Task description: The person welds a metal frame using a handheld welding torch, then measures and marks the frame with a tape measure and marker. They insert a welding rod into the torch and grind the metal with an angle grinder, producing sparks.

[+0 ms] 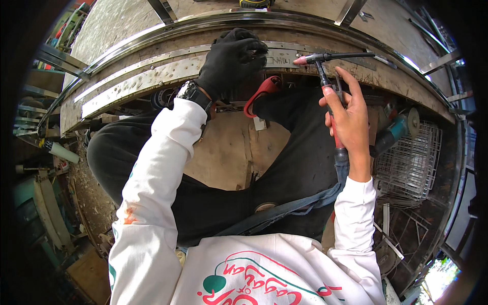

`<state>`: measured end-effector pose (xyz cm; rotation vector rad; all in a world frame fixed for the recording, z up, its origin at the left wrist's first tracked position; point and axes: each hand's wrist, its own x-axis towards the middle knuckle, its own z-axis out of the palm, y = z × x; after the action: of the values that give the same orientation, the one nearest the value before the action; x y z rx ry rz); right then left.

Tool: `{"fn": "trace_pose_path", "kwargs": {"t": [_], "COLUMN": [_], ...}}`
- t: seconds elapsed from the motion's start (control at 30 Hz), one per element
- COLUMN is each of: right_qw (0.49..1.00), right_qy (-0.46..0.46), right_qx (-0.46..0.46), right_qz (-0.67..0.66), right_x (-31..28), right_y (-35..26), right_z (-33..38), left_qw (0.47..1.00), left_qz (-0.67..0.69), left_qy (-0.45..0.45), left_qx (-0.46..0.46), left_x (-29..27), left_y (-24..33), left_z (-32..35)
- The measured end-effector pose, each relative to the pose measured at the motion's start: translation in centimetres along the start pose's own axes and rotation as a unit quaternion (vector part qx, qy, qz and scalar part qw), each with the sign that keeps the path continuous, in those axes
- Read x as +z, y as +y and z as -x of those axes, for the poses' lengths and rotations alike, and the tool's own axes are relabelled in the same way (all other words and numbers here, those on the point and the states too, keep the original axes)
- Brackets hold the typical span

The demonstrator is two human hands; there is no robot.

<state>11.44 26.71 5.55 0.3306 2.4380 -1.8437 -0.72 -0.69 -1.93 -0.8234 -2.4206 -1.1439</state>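
Observation:
In my bare right hand (349, 114) is a TIG welding torch (324, 76), gripped by its red and black handle. Its pink nozzle (303, 60) points left, just above a flat metal strip (281, 62) along the near edge of the workbench (406, 81). A blue-sleeved cable (310, 201) runs from the handle down across my lap. My left hand (229, 61), in a black glove, rests at the strip to the left of the nozzle. Its fingers are curled in; whatever they hold, if anything, is hidden.
A shiny metal tube frame (203, 24) lies across the bench beyond my hands. To the right are a teal angle grinder (396, 132) and a wire rack (412, 165). A red strap-like piece (262, 94) shows below the bench edge. Metal scraps lie at the left.

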Motion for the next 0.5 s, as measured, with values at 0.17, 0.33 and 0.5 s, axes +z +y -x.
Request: {"fn": "trace_pose_path", "kwargs": {"t": [0.17,0.33,0.5], "right_qw": [1.0,1.0,0.993], "right_qy": [0.001,-0.003,0.075], "right_qx": [-0.011,-0.009,-0.067], "right_qz": [0.024,0.016,-0.058], "right_x": [0.1,-0.1,-0.6], "right_y": [0.1,0.1,-0.1], "right_z": [-0.5,-0.5,-0.4], "left_qw": [1.0,0.999,0.985], "left_qz": [-0.016,-0.005,0.156], "left_qy": [0.005,0.022,0.026], "left_qx": [-0.001,0.027,-0.065], "left_x": [-0.3,-0.8,-0.6], "left_y": [0.6,0.3,0.1], "left_z": [-0.2,-0.5,-0.2]}}
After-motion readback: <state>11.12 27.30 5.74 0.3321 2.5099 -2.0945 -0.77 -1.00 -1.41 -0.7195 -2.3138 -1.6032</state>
